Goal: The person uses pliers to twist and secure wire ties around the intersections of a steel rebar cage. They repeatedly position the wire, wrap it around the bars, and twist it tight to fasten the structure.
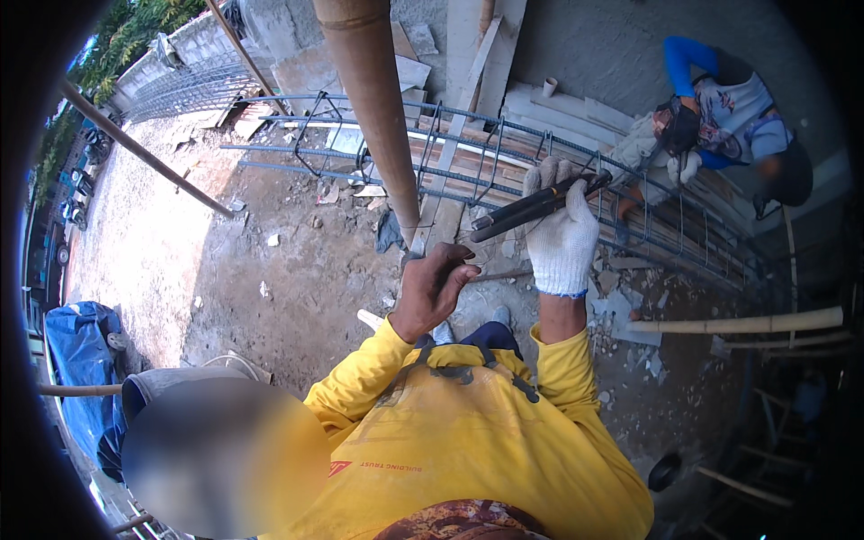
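My right hand (562, 238), in a white knit glove, is closed around a pair of black-handled pincers (531, 209). The two handles point left, and their far end lies close to the bars of a rebar cage (486, 162). This long cage of ribbed bars and square stirrups stretches across in front of me. My bare left hand (434, 292) is below and left of the handle ends, its fingers curled and the thumb against the index finger. Whatever may be in that pinch is too small to make out.
A thick bamboo pole (373, 99) rises just ahead, left of my hands. A co-worker (733, 112) in blue sleeves bends over the cage at the right. Another person (225, 459) is close at my lower left. Planks (558, 112) lie behind the cage; a bamboo pole (747, 320) juts in from the right.
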Demonstrator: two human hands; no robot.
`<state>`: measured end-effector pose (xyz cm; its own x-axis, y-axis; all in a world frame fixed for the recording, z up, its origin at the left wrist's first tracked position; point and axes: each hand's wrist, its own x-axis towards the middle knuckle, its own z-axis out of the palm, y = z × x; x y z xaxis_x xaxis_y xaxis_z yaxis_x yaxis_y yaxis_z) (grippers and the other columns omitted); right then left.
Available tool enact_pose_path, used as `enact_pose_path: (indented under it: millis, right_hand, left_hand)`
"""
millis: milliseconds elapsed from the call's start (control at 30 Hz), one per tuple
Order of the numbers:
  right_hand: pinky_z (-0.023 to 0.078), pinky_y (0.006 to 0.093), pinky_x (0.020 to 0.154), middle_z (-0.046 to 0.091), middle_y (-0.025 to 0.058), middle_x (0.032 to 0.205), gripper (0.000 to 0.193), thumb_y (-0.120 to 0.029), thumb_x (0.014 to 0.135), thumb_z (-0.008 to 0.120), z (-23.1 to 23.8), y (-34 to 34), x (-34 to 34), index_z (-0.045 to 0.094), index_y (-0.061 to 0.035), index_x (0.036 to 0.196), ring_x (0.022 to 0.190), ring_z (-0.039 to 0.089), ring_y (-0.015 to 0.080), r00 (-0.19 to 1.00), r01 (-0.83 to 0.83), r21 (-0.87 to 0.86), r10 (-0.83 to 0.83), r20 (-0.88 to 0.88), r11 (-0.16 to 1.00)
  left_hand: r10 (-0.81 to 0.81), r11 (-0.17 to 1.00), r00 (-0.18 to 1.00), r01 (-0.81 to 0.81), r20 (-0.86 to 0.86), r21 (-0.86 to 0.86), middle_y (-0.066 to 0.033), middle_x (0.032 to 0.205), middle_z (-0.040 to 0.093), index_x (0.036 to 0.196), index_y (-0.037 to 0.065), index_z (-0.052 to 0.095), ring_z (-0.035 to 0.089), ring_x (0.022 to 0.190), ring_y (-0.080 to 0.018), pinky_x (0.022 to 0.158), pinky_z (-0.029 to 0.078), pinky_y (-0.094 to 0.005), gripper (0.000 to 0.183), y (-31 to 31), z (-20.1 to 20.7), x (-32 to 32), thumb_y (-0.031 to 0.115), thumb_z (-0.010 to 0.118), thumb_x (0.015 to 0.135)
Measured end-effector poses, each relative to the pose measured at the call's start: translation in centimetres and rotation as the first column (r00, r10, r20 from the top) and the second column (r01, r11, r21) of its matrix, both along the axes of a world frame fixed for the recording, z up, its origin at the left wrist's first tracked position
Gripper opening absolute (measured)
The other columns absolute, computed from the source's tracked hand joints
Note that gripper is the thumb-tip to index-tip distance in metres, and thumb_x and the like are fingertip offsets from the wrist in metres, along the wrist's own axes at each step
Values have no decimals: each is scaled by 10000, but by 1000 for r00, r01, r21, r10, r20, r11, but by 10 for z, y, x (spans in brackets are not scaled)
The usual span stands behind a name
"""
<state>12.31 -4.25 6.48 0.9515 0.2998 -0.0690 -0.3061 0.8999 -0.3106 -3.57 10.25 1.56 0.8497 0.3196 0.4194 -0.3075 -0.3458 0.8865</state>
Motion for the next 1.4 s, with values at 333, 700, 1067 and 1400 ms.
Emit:
enact_pose_path:
  millis: [333,700,1067,1400]
  right_hand:
    - [552,403,975,751,114,1147,230,-234,1092,626,-35,-54,-1,709,-35,1172,1075,714,249,929,24,-836,297,222,548]
    - [577,429,852,754,195,1148,311,-97,930,744,-110,-118,-22,725,-32,1233,1007,735,391,666,677,-706,582,467,-208]
    - [553,326,750,787,106,1114,274,-60,986,653,-141,-183,40,712,-36,1252,886,721,194,981,177,-984,74,178,22]
    - [588,287,741,763,74,1029,189,-80,1054,633,-99,-179,126,699,-18,1220,870,722,147,873,488,-839,-162,461,243]
  left_hand:
    - [-81,986,967,114,-243,124,-142,843,745,955,-35,742,708,741,-247,698,525,-326,129,92,27,-34,77,718,1015]
    - [-79,974,912,157,-402,165,-123,805,722,934,-46,722,640,695,-216,687,501,-331,178,88,30,-81,113,728,1014]
    - [163,971,953,-200,-254,-127,67,674,470,922,10,709,353,594,-35,539,235,-250,360,131,38,-117,343,718,1058]
    - [98,956,967,-157,-237,-248,70,666,459,926,12,710,343,585,-36,535,230,-255,338,85,25,-86,316,698,1075]
